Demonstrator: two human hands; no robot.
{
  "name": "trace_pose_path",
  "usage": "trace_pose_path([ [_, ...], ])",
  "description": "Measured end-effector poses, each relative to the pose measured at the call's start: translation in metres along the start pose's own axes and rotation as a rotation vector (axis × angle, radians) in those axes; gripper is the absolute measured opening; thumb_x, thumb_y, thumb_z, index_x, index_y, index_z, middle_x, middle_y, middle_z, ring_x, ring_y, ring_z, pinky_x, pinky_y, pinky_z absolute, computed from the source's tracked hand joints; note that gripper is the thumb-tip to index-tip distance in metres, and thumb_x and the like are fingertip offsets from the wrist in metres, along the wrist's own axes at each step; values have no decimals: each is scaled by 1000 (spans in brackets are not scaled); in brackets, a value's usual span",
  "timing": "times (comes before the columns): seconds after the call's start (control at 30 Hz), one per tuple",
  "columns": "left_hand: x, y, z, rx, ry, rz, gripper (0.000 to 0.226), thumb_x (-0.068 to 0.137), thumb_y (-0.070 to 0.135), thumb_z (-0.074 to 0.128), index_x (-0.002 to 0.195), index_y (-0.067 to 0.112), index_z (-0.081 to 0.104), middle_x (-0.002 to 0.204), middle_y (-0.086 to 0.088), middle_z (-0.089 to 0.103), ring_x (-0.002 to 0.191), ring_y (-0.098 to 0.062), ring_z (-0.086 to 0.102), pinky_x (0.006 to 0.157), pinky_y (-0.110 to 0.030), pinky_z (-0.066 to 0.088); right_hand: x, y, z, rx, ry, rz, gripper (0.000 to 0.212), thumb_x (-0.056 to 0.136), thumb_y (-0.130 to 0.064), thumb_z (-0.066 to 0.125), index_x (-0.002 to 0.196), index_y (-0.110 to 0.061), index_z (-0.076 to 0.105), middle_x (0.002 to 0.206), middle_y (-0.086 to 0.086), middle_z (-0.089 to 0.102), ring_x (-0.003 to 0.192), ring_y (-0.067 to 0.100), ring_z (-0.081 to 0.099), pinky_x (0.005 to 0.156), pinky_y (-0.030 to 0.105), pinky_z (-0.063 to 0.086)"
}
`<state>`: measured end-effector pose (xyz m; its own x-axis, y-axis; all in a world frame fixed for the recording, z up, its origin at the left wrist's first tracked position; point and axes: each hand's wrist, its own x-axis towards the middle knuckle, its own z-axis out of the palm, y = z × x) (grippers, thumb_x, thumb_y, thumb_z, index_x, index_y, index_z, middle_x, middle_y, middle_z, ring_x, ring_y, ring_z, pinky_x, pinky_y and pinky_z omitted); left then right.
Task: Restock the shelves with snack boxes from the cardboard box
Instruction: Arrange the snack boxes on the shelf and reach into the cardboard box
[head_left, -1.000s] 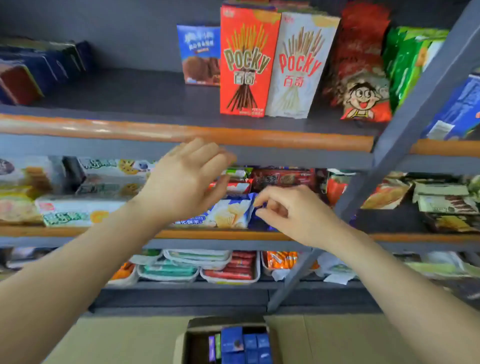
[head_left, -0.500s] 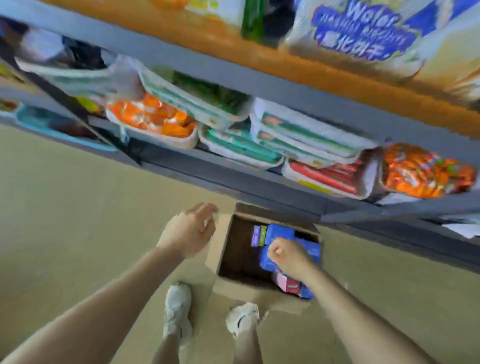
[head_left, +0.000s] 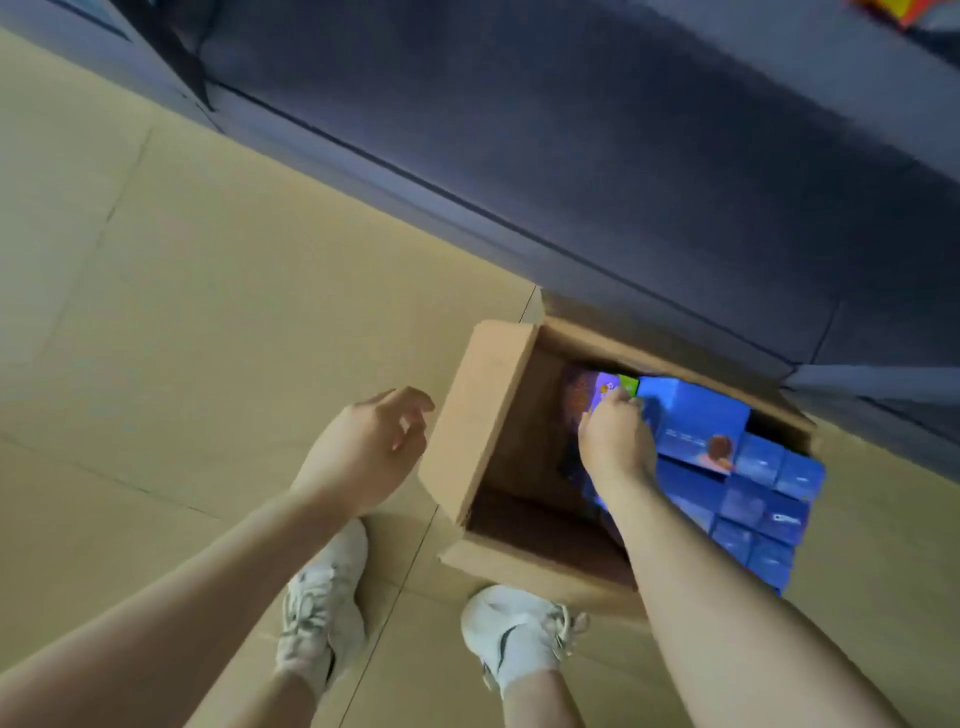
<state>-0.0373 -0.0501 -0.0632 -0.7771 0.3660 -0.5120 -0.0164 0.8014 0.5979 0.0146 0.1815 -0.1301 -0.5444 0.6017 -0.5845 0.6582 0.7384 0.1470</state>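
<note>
1. Brown corrugated cardboard box (head_left: 480, 415) now fills the lower right of the head view; a second ago the view was level with the stocked shelves and both hands were up at the middle shelf. The person has bent down to the floor (head_left: 208, 286) for the next pick.
2. Right hand (head_left: 615, 441) has gone from the shelf front into the open box. Half a second ago it hovered as a loose fist over the blue packs; now its fingers are curled down at the top edge of a purple snack box with a green corner (head_left: 605, 387), at the far left end of the packed row. It appears to pinch that box, though blur and the hand itself hide the contact.
3. Left hand (head_left: 371, 449) has dropped with it and hangs just outside the box's left flap, fingers loosely bent, holding nothing, not touching the cardboard.
4. Blue rectangular snack boxes (head_left: 748, 488) sit on end in the right half of the carton; the left half shows bare cardboard bottom.
5. Grey shelf base (head_left: 571, 156) runs just behind the carton; white trainers (head_left: 511, 636) stand at its near side.
6. Judgement: placing cycle finished, fresh pick starting. The purple box is not yet lifted clear.
</note>
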Motion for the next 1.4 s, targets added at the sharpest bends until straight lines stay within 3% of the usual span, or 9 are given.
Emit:
trace_pose_path([
  [0.23, 7, -24, 15, -68, 13, -76, 25, 86, 6, 51, 107, 15, 62, 84, 7, 61, 69, -13, 56, 65, -22, 39, 26, -1, 30, 124, 51, 141, 41, 89, -20, 57, 120, -4, 37, 119, 20, 56, 103, 39, 60, 74, 38, 47],
  [0.53, 3, 14, 8, -132, -48, -49, 28, 85, 8, 49, 108, 19, 59, 82, 13, 58, 68, -4, 55, 61, -19, 41, -26, 21, -17, 59, 122, -231, 30, 86, -36, 55, 99, -13, 41, 92, 13, 63, 83, 35, 60, 51, 29, 33],
  [0.67, 0, 46, 2, -180, -170, 3, 35, 86, 24, 59, 119, 19, 51, 101, 6, 60, 87, -11, 57, 81, -29, 47, -64, 54, -63, 464, 49, -513, 23, 84, -36, 55, 98, -19, 50, 80, -2, 63, 75, 16, 60, 60, 32, 45],
  [0.77, -4, 63, -1, -186, -282, 76, 58, 80, 36, 67, 131, 19, 44, 125, 5, 54, 113, -9, 50, 91, -16, 35, -83, 62, -93, 673, 2, -673, 21, 82, -40, 48, 95, -24, 53, 74, -20, 61, 72, -13, 54, 69, -1, 34],
  [1.0, -12, 62, 2, -391, -327, -79, 27, 74, 37, 75, 90, 24, 58, 82, 4, 71, 72, -11, 66, 66, -26, 50, -83, 43, -81, 1102, -285, -469, 26, 79, -55, 46, 92, -37, 59, 88, -17, 69, 82, -2, 62, 72, 14, 47],
  [1.1, -9, 42, 12, -405, -204, -159, 21, 75, 34, 74, 84, 27, 57, 72, 11, 70, 61, -2, 64, 58, -19, 48, -54, 37, -54, 1054, -183, -237, 34, 81, -59, 41, 94, -34, 60, 94, -13, 65, 92, 5, 61, 84, 28, 50],
  [1.2, 0, 19, 22, -418, -76, -252, 17, 77, 33, 71, 83, 29, 56, 70, 10, 69, 57, 0, 63, 54, -13, 47, -17, 30, -23, 823, -23, -20, 32, 91, -33, 53, 114, -11, 57, 113, 8, 61, 105, 25, 57, 85, 30, 45],
  [1.3, 14, 3, 30, -477, -46, -306, 15, 77, 35, 70, 83, 29, 57, 76, 8, 71, 65, -11, 68, 62, -28, 53, 8, 21, -1, 500, 13, -15, 47, 93, -22, 51, 132, 0, 40, 135, 18, 45, 119, 32, 50, 82, 26, 40],
  [1.4, 26, -4, 36, -491, -45, -305, 15, 76, 38, 70, 81, 32, 58, 73, 12, 72, 63, -9, 69, 57, -25, 54, 21, 8, 14, 306, -13, -35, 66, 93, -24, 50, 142, 4, 17, 152, 21, 18, 136, 34, 30, 105, 36, 34],
])
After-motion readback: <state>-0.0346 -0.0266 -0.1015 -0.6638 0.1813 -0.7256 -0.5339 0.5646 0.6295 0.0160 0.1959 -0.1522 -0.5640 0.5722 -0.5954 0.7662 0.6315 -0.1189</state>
